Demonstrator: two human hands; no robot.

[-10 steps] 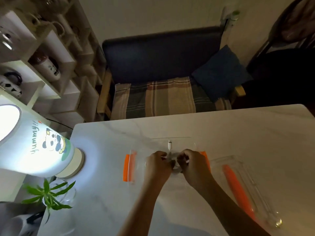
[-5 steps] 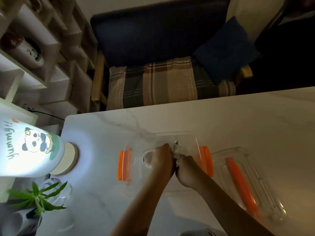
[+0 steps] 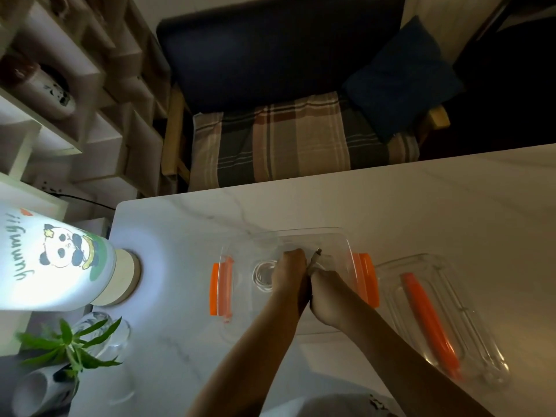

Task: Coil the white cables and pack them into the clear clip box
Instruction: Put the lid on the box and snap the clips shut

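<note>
Nearest the camera, a green plant (image 3: 72, 347) in a clear glass vase (image 3: 103, 329) stands at the table's near left corner, with a white mug lying beside it. The 2 bare forearms reach forward over the white marble table (image 3: 421, 206) and meet above the clear clip box (image 3: 301, 239).

The left hand (image 3: 290, 272) and right hand (image 3: 326, 291) are pressed side by side, both curled around a white cable (image 3: 314, 260) whose metal-tipped plug sticks up between them; how each finger lies is hidden, so the exact grip is hard to tell. The hands and cable sit low inside the box, near its middle. A second coiled white cable (image 3: 264, 273) appears to lie on the box floor just left of the left hand, though the dim light makes it faint.

The box has 2 orange clips: 1 at its left end (image 3: 218, 288) and 1 at its right end (image 3: 365, 278). Just right of the box lies its clear lid (image 3: 469, 296), with an orange strip (image 3: 430, 317) running along it.

To the left stands a glowing white lamp (image 3: 45, 260) printed with a panda and the word "yummy!!".

Beyond the table's far edge is a dark bench (image 3: 270, 55) with a plaid cushion (image 3: 285, 139) and a blue pillow (image 3: 400, 76). White cube shelves (image 3: 60, 85) on the left hold a panda mug (image 3: 51, 91).
</note>
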